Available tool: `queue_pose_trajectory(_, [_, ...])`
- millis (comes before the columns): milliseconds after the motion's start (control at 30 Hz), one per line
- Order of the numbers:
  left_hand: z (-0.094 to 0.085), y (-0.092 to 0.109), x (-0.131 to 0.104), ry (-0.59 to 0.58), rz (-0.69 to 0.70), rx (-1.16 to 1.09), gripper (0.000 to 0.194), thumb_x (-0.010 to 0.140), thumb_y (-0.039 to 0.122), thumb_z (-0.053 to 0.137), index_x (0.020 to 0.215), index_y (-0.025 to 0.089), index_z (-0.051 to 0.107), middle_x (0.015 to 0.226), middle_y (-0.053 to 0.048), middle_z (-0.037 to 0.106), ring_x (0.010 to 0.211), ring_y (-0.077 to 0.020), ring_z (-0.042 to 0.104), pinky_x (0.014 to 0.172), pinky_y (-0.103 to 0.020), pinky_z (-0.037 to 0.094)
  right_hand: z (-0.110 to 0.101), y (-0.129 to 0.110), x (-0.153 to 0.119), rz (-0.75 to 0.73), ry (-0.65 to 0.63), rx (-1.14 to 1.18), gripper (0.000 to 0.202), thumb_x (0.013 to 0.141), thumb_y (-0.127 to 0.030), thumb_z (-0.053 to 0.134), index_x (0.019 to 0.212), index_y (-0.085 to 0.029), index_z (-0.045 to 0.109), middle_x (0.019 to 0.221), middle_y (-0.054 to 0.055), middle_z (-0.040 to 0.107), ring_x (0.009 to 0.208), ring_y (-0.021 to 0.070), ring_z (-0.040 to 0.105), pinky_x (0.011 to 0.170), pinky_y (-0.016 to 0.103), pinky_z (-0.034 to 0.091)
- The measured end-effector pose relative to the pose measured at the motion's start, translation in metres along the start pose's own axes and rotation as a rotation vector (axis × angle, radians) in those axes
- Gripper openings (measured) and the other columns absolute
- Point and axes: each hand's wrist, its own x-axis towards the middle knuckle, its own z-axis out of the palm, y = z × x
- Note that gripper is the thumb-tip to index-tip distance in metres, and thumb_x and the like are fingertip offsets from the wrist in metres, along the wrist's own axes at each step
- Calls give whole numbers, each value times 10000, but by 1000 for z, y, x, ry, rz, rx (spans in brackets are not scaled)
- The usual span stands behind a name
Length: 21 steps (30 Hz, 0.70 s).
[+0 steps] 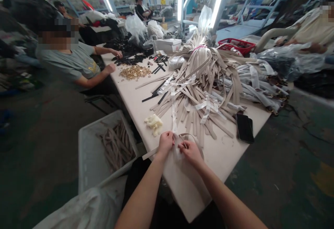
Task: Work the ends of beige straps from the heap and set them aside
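Note:
Close together over the near corner of the table are my left hand (167,142) and my right hand (191,152), both with closed fingers. A beige strap (150,154) sticks out to the left from under my left hand, and its fingers pinch at the strap and a whitish translucent wrapping strip (174,112). That strip runs from the pile down to between my hands. My right hand pinches a thin beige strap, which curves in a loop (191,137) behind the fingers. What exactly lies between the fingertips is partly hidden.
A big heap of beige straps (198,65) covers the table's middle. Nearby lie pale gloves (153,123), a black phone (244,128) and gold-coloured buckles (134,72). A plastic bin (88,159) with straps stands at lower left. A co-worker (78,62) sits at the left edge.

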Motion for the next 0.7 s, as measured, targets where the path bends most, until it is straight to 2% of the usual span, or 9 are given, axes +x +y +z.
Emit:
queue_pose_trajectory(67, [1,1,1,4,-13,-3,358,860,397,609,580,175,586,412,2,513,349,-94,418,396,-206,283,0,-1,-2,-10,8,-17,344,875,-441,570,617,-216,599,595,15,596,566,185,541,552,303,380])
queue_pose_trajectory(167, [0,3,2,-53,-47,-17,401,883,449,568,589,177,567,411,0,522,316,-85,388,367,-205,251,0,0,-2,-7,34,-35,349,877,-448,570,617,-217,600,583,11,585,548,179,526,539,303,361])
queue_pose_trajectory(267, [-2,4,-3,-186,-103,-8,444,889,528,544,624,173,575,416,-11,538,303,-92,398,347,-211,235,2,5,-1,-8,62,-8,347,876,-462,572,633,-215,599,591,11,585,548,174,517,546,302,363])
queue_pose_trajectory(367, [-5,0,-15,-373,-164,29,434,845,554,616,709,143,647,433,-20,557,315,-98,432,348,-208,254,3,7,1,-17,68,82,336,877,-482,565,701,-203,626,633,20,600,583,176,531,564,295,390])
queue_pose_trajectory(433, [-6,-4,-23,-425,-152,36,418,818,545,660,776,130,687,453,-21,570,334,-99,453,359,-204,275,4,6,1,-18,75,154,314,864,-485,579,768,-193,644,676,25,615,614,177,547,573,285,408])
queue_pose_trajectory(533, [-7,-6,-30,-343,-84,-2,392,802,522,687,830,132,710,472,-7,576,353,-95,452,376,-205,287,4,1,-3,30,128,260,308,823,-488,628,932,-200,636,740,17,625,570,151,526,518,260,394])
queue_pose_trajectory(600, [-6,-6,-29,-276,-67,-40,380,807,512,681,843,134,710,461,9,558,352,-92,428,380,-209,278,6,0,-10,90,136,339,356,842,-522,587,1021,-215,606,767,9,614,471,114,443,435,244,326])
queue_pose_trajectory(700, [-5,-7,-26,-231,-45,-73,373,825,508,658,835,137,695,455,15,545,361,-92,415,384,-211,263,11,1,-24,141,99,429,378,865,-571,535,979,-215,592,775,0,586,403,72,340,379,228,245])
